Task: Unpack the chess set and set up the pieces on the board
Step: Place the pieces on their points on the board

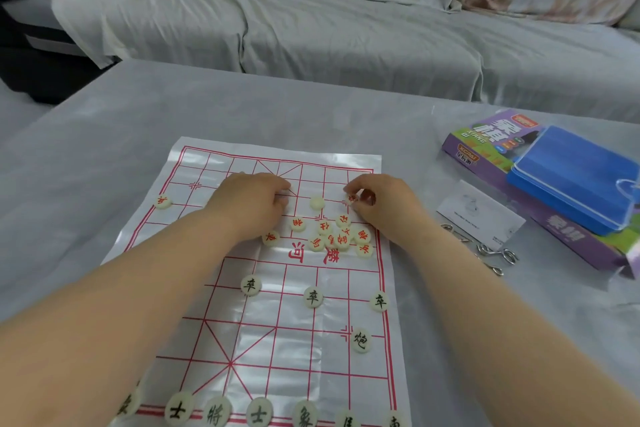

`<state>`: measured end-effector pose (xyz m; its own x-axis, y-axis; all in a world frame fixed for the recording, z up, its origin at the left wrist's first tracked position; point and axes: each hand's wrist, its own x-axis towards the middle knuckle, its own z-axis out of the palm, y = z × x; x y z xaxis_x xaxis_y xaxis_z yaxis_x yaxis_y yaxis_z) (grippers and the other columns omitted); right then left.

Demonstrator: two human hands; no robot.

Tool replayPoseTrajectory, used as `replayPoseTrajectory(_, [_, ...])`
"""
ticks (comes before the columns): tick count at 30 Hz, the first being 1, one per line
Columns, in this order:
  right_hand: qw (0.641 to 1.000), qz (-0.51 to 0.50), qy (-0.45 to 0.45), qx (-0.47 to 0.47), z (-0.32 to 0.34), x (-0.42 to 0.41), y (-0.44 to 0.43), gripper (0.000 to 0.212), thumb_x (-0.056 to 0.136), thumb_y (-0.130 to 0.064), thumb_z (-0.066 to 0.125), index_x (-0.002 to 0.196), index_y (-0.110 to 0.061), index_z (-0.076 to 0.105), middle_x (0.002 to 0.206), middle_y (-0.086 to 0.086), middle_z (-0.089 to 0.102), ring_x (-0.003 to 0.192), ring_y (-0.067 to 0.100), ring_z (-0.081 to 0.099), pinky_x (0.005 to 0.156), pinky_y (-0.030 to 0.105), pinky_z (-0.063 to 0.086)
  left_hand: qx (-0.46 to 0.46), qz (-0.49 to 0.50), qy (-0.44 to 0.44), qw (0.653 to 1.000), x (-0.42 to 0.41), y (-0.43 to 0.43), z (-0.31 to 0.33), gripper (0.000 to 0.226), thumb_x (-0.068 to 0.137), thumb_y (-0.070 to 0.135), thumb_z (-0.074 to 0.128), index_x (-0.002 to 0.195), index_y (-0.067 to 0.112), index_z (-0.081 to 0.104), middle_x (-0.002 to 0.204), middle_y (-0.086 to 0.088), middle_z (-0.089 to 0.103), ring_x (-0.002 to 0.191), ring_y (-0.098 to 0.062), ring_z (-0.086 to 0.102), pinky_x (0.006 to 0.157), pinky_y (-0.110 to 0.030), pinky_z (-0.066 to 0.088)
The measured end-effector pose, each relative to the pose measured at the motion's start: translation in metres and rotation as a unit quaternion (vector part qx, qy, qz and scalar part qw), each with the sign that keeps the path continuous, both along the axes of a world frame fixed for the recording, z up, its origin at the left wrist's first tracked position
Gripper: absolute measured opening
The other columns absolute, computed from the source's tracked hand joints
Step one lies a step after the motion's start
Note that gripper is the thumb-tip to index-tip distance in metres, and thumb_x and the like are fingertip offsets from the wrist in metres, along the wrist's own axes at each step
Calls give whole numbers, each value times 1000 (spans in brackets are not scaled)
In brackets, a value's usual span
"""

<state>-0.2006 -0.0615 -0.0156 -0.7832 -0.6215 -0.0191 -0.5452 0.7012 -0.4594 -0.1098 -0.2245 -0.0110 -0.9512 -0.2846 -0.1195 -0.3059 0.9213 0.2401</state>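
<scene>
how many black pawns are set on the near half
3 black pawns: one left of centre, one central, one near the right edge. The left forearm may hide others.

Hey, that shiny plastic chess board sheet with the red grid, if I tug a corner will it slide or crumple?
Probably floppy: the glossy red-grid board sheet shows fold creases and does not lie fully flat. It looks thin and light, so it would likely slide on the grey tablecloth. The round cream pieces on it would probably shift too.
</scene>
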Motion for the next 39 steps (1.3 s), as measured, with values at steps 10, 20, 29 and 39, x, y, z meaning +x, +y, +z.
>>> replayPoseTrajectory(10, [1000, -17, 4, -20, -5, -1, -5, 35, 87, -19, 58, 122, -16, 54, 120, 1, 56, 96, 9, 47, 80, 15, 32, 44, 17, -5, 999, -2, -7, 0, 35, 97, 22, 34, 130, 24, 47, 138, 3, 46, 125, -19, 41, 99, -28, 34])
replayPoseTrajectory(20, [998, -8, -45, -48, -4, 3, -8, 42, 88, -11, 53, 128, -21, 47, 132, -1, 46, 102, 8, 45, 83, 15, 36, 45, 24, -3, 999, -1, -6, 0, 35, 96, 19, 36, 129, 25, 48, 136, 3, 48, 123, -20, 44, 99, -30, 36])
replayPoseTrajectory(29, [999, -32, -9, -5, -7, -1, -15, 24, 86, -18, 58, 109, -14, 61, 111, 0, 58, 87, 7, 44, 75, 17, 37, 42, 20, -1, 999, 0, -8, -3, 36, 96, 20, 36, 129, 25, 48, 138, 4, 46, 124, -20, 43, 99, -31, 36])
replayPoseTrajectory(39, [995, -26, -50, -77, -3, 9, 6, 41, 89, -11, 52, 128, -21, 46, 125, -5, 53, 97, 3, 42, 85, 16, 36, 61, 13, -21, 998, 0, -4, 2, 39, 96, 27, 35, 135, 25, 39, 142, 1, 41, 127, -22, 40, 100, -30, 34])
